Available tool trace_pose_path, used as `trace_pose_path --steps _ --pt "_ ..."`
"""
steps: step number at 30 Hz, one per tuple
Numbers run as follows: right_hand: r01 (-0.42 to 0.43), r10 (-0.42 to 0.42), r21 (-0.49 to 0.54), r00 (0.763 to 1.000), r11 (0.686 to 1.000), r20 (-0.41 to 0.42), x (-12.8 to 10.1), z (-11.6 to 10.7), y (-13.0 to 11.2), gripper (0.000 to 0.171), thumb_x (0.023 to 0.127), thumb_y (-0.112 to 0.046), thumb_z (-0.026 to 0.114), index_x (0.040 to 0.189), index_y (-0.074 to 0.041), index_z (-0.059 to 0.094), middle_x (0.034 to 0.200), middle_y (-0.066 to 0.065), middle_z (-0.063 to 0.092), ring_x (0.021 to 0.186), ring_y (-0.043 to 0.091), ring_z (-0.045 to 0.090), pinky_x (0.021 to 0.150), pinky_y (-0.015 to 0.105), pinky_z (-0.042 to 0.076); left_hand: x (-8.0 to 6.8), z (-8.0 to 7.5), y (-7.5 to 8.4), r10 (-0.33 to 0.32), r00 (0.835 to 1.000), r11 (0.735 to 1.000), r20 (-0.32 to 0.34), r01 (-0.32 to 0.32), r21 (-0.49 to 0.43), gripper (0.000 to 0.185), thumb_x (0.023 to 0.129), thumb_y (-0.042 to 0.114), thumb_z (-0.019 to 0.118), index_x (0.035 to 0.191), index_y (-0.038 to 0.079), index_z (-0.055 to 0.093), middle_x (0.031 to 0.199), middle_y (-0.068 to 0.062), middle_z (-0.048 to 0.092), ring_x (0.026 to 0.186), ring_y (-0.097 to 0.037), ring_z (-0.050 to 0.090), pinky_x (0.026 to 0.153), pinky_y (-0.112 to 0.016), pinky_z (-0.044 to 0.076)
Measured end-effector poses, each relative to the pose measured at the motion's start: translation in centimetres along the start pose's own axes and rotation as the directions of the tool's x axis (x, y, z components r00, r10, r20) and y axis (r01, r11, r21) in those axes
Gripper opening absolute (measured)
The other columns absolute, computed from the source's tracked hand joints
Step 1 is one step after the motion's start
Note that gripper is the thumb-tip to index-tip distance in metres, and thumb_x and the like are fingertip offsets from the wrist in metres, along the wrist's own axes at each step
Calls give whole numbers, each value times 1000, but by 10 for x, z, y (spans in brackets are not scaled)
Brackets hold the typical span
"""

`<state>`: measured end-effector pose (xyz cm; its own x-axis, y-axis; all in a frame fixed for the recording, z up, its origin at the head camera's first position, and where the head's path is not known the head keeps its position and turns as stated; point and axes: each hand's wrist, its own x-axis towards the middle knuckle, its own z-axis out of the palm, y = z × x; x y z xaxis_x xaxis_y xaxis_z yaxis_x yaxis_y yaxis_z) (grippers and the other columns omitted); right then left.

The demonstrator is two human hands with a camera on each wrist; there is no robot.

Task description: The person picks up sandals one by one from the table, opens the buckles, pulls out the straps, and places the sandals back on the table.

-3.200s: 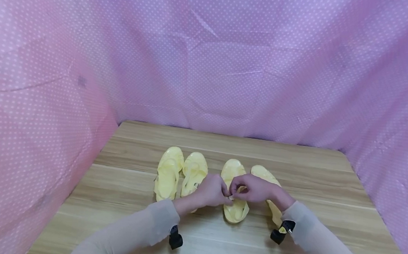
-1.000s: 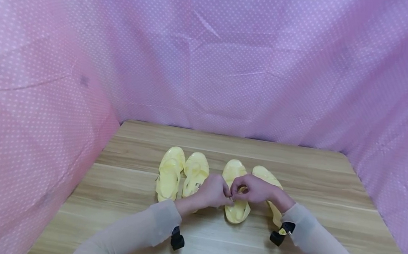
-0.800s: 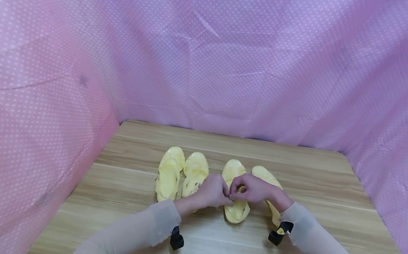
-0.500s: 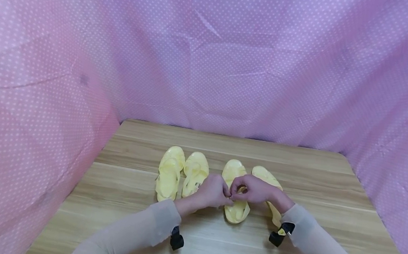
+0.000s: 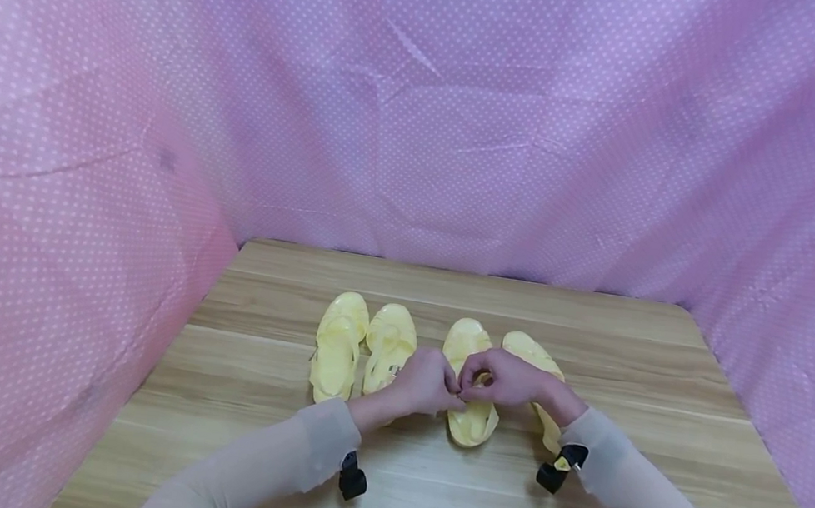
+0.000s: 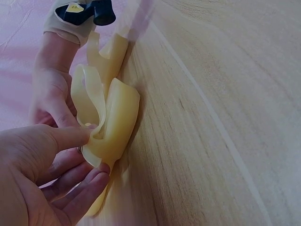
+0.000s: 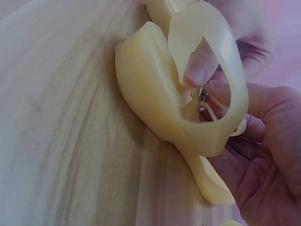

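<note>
Fingers of the left hand (image 5: pixel 426 382) and right hand (image 5: pixel 506 378) are curled, and the yellow sandal's (image 5: pixel 466 416) strap (image 7: pixel 233 94) is pinched.

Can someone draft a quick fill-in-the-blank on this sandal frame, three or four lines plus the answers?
1. The sandals on the wooden table number ____.
2. All the sandals are ____ in colour.
3. Both hands work at the strap of the third sandal, counted from the person's ____.
4. The cloth behind the table is purple with white ____.

Missing words: four; yellow; left; dots
</note>
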<state>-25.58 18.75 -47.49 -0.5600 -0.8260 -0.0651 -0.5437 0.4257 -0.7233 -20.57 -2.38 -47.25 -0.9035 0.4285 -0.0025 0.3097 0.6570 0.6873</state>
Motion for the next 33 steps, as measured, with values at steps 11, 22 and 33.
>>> trace_pose_path --steps 11,22,33 --pt "18 -19 -15 1000 1000 -19 1 1 0 4 100 -17 75 96 -18 76 94 -9 78 88 -1 65 80 23 56 -1 -1 -1 22 1000 1000 -4 -22 -19 21 80 19 94 63 13 82 51 8 67 42 5 41 45 -13 32" --pt "16 -16 -13 1000 1000 4 -1 0 0 8 100 -11 72 98 -18 75 99 -6 78 98 4 68 88 31 59 0 -2 -1 24 1000 1000 3 -24 3 19 79 19 94 66 14 83 52 9 68 44 6 42 47 -13 33" --pt "3 -3 1 1000 1000 -14 1 1 -1 5 98 -13 75 95 -16 76 96 -4 79 93 1 68 85 25 58 -4 -3 3 38 999 999 -18 -39 -25 22 80 15 93 62 11 81 52 3 69 43 4 40 46 -13 31"
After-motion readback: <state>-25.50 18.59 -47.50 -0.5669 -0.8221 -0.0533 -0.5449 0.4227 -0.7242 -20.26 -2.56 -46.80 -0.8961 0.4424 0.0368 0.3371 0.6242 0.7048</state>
